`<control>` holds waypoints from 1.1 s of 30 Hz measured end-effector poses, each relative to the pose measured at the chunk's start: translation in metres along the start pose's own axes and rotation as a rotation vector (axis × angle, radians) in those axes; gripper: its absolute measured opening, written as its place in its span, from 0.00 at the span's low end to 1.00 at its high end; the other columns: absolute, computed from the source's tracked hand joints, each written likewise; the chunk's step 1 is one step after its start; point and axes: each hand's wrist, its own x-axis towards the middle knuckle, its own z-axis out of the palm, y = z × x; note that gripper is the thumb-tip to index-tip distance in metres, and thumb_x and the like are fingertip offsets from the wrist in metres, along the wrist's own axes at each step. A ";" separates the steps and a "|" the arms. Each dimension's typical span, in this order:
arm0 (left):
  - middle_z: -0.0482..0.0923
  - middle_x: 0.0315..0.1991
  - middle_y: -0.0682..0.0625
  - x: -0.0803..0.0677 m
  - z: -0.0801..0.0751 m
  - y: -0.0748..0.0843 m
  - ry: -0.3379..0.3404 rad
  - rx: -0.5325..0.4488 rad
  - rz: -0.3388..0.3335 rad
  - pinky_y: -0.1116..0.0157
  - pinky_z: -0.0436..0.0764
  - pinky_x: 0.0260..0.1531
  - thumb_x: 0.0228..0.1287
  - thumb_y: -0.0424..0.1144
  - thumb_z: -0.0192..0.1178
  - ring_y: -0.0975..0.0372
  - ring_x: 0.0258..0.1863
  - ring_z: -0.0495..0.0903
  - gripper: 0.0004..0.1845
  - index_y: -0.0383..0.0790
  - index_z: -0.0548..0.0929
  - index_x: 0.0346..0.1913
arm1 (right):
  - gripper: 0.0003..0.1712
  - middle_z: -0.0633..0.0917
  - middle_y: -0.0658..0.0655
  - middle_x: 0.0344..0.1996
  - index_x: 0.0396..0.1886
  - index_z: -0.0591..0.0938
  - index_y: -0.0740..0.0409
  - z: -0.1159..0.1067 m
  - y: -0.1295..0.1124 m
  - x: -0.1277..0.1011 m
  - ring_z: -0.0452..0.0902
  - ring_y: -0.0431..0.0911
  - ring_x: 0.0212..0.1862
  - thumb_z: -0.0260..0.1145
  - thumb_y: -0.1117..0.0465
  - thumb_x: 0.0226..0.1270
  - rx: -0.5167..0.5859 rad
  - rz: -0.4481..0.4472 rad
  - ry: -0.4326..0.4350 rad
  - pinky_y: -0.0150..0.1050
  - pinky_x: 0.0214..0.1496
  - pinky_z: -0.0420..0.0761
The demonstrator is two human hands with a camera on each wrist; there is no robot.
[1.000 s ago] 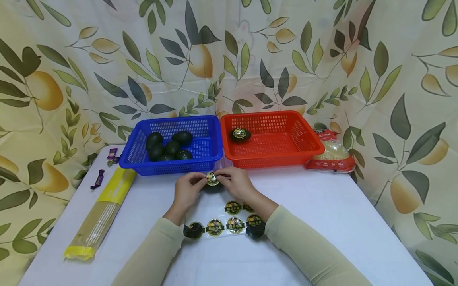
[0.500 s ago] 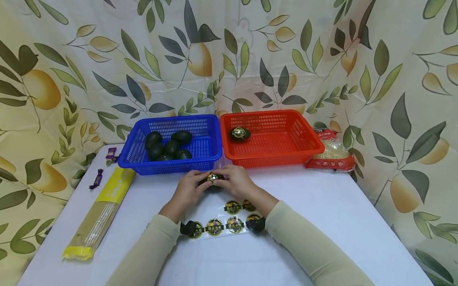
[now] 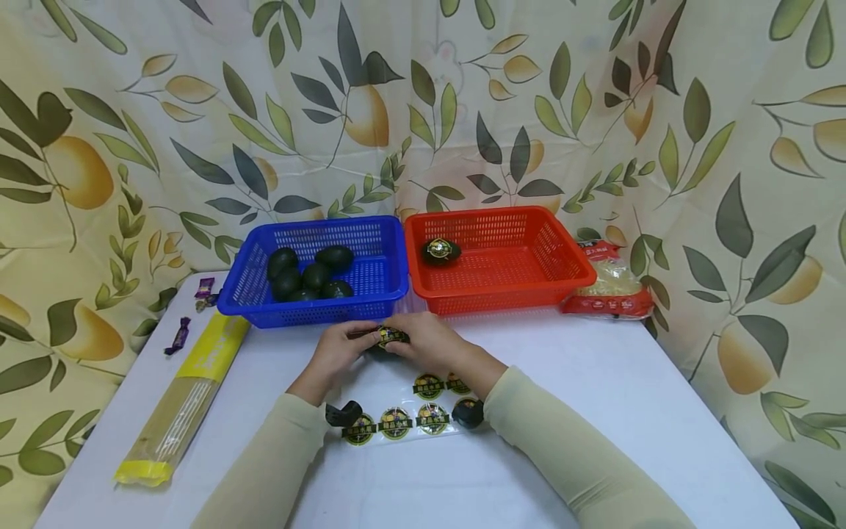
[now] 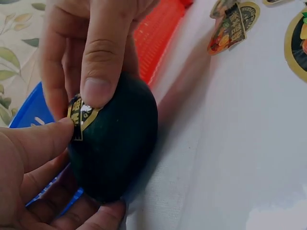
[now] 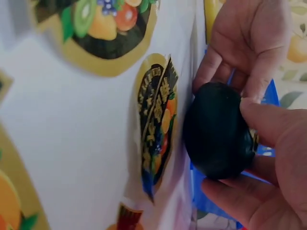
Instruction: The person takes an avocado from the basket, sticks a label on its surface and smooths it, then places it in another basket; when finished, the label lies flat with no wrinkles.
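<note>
Both hands have drawn slightly nearer the person since a second ago, and the gold sticker [image 4: 81, 116] that then faced up between the fingertips now sits lower on the dark avocado [image 4: 115, 143], pressed under the thumbs. That avocado rests on the white table [image 3: 595, 411] just in front of the gap between the two baskets, near the far edge. The left hand [image 3: 337, 351] cups it from the left, fingers curled under and its thumb tip touching the sticker's edge. The right hand [image 3: 429, 342] grasps it from the right, thumb [image 4: 98, 57] pressing down on the sticker (only a sliver of the label shows in the left wrist view).

Just behind the hands, the blue basket [image 3: 383, 294] holds several bare avocados [image 3: 311, 273], and the red basket [image 3: 529, 290] beside it, touching it, holds one labelled avocado [image 3: 441, 251] in its far left corner. Nearer the person, a clear sticker sheet [image 3: 403, 422] lies between the forearms with round labels on it, its ends curled into dark rolls. A long yellow-ended packet [image 3: 181, 400] lies along the table's left edge, with small purple wrapped sweets [image 3: 178, 334] near the far left corner. A red bag of noodles [image 3: 611, 290] sits at the far right, just beside the red basket.
</note>
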 end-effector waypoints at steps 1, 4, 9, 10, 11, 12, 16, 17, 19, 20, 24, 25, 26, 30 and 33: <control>0.85 0.57 0.45 0.000 0.000 0.000 0.003 -0.010 -0.011 0.58 0.85 0.54 0.70 0.44 0.69 0.56 0.54 0.84 0.19 0.43 0.87 0.60 | 0.26 0.86 0.53 0.61 0.67 0.82 0.50 -0.001 -0.001 0.000 0.83 0.51 0.62 0.68 0.47 0.74 -0.012 -0.010 -0.009 0.49 0.66 0.82; 0.85 0.58 0.45 0.000 0.001 -0.001 0.005 -0.033 -0.030 0.58 0.85 0.56 0.70 0.44 0.69 0.56 0.55 0.83 0.19 0.42 0.86 0.61 | 0.26 0.86 0.55 0.61 0.67 0.82 0.51 -0.002 -0.001 0.002 0.83 0.51 0.62 0.69 0.48 0.74 -0.005 -0.006 -0.035 0.49 0.65 0.82; 0.84 0.60 0.45 -0.001 0.002 -0.002 0.005 -0.060 -0.055 0.57 0.84 0.59 0.69 0.45 0.70 0.55 0.58 0.83 0.21 0.42 0.85 0.62 | 0.26 0.89 0.50 0.49 0.63 0.82 0.47 -0.003 0.005 0.011 0.83 0.45 0.48 0.75 0.47 0.68 0.114 0.076 -0.114 0.44 0.54 0.85; 0.84 0.60 0.44 -0.001 0.002 -0.002 0.002 -0.069 -0.058 0.57 0.83 0.60 0.69 0.45 0.70 0.55 0.59 0.83 0.22 0.41 0.85 0.63 | 0.28 0.88 0.51 0.49 0.63 0.81 0.47 -0.003 0.007 0.013 0.83 0.45 0.48 0.76 0.47 0.67 0.134 0.086 -0.132 0.43 0.53 0.85; 0.84 0.61 0.44 0.000 0.003 -0.003 -0.002 -0.078 -0.059 0.57 0.83 0.60 0.69 0.45 0.70 0.54 0.59 0.82 0.23 0.41 0.84 0.63 | 0.29 0.88 0.51 0.49 0.65 0.80 0.46 -0.003 0.009 0.014 0.82 0.45 0.48 0.76 0.47 0.66 0.151 0.092 -0.144 0.43 0.53 0.84; 0.84 0.61 0.43 0.000 0.003 -0.003 -0.001 -0.082 -0.059 0.57 0.83 0.60 0.69 0.45 0.70 0.54 0.59 0.82 0.23 0.40 0.84 0.63 | 0.30 0.88 0.51 0.51 0.65 0.80 0.47 -0.003 0.011 0.016 0.82 0.45 0.49 0.77 0.48 0.65 0.165 0.092 -0.153 0.42 0.54 0.84; 0.84 0.59 0.42 0.001 0.005 -0.003 0.000 -0.086 -0.044 0.58 0.84 0.59 0.68 0.45 0.71 0.53 0.58 0.83 0.23 0.38 0.84 0.62 | 0.31 0.87 0.52 0.52 0.65 0.80 0.49 -0.002 0.017 0.016 0.82 0.45 0.50 0.78 0.49 0.64 0.218 0.096 -0.157 0.41 0.55 0.83; 0.84 0.59 0.42 0.000 0.006 -0.002 0.007 -0.074 -0.041 0.57 0.84 0.58 0.69 0.46 0.70 0.54 0.57 0.83 0.23 0.39 0.85 0.61 | 0.32 0.87 0.52 0.52 0.65 0.80 0.50 -0.003 0.019 0.014 0.82 0.45 0.50 0.78 0.48 0.64 0.233 0.099 -0.153 0.41 0.55 0.83; 0.85 0.58 0.44 0.000 0.009 0.001 0.018 -0.061 -0.047 0.57 0.84 0.56 0.70 0.48 0.68 0.54 0.56 0.83 0.21 0.41 0.86 0.60 | 0.33 0.87 0.52 0.51 0.65 0.80 0.51 -0.007 0.021 0.008 0.81 0.44 0.49 0.79 0.48 0.63 0.253 0.110 -0.150 0.41 0.54 0.83; 0.85 0.58 0.44 0.001 0.011 0.003 0.014 -0.068 -0.049 0.57 0.84 0.57 0.71 0.49 0.67 0.54 0.56 0.83 0.21 0.40 0.86 0.60 | 0.34 0.87 0.51 0.51 0.65 0.80 0.51 -0.010 0.023 0.004 0.81 0.44 0.49 0.79 0.47 0.62 0.263 0.118 -0.154 0.41 0.54 0.83; 0.84 0.59 0.41 0.004 0.026 0.011 -0.033 -0.217 -0.067 0.55 0.83 0.60 0.77 0.48 0.61 0.53 0.57 0.83 0.23 0.35 0.82 0.64 | 0.37 0.86 0.50 0.51 0.66 0.80 0.51 -0.031 0.030 -0.016 0.80 0.45 0.51 0.80 0.45 0.59 0.288 0.136 -0.204 0.42 0.56 0.83; 0.83 0.59 0.39 0.005 0.031 0.012 -0.048 -0.270 -0.070 0.55 0.83 0.61 0.78 0.47 0.59 0.54 0.56 0.84 0.23 0.33 0.80 0.64 | 0.37 0.86 0.50 0.52 0.66 0.80 0.51 -0.038 0.031 -0.022 0.79 0.46 0.52 0.80 0.45 0.59 0.299 0.142 -0.224 0.43 0.56 0.82; 0.83 0.59 0.37 0.006 0.036 0.014 -0.064 -0.320 -0.072 0.56 0.83 0.61 0.79 0.45 0.58 0.54 0.55 0.85 0.23 0.31 0.79 0.65 | 0.37 0.85 0.49 0.53 0.66 0.80 0.50 -0.046 0.032 -0.028 0.79 0.46 0.53 0.80 0.44 0.59 0.312 0.146 -0.242 0.44 0.57 0.82; 0.82 0.60 0.36 0.006 0.060 0.022 -0.095 -0.483 -0.089 0.59 0.84 0.58 0.80 0.42 0.57 0.57 0.52 0.85 0.21 0.31 0.76 0.65 | 0.34 0.84 0.47 0.54 0.65 0.81 0.46 -0.075 0.040 -0.047 0.77 0.48 0.56 0.79 0.45 0.60 0.364 0.134 -0.295 0.44 0.58 0.82; 0.83 0.58 0.41 0.008 0.078 0.032 -0.108 -0.613 -0.100 0.59 0.82 0.60 0.79 0.42 0.58 0.59 0.52 0.84 0.19 0.34 0.75 0.63 | 0.32 0.84 0.46 0.54 0.64 0.81 0.43 -0.100 0.049 -0.053 0.77 0.48 0.57 0.79 0.47 0.60 0.400 0.136 -0.306 0.44 0.57 0.82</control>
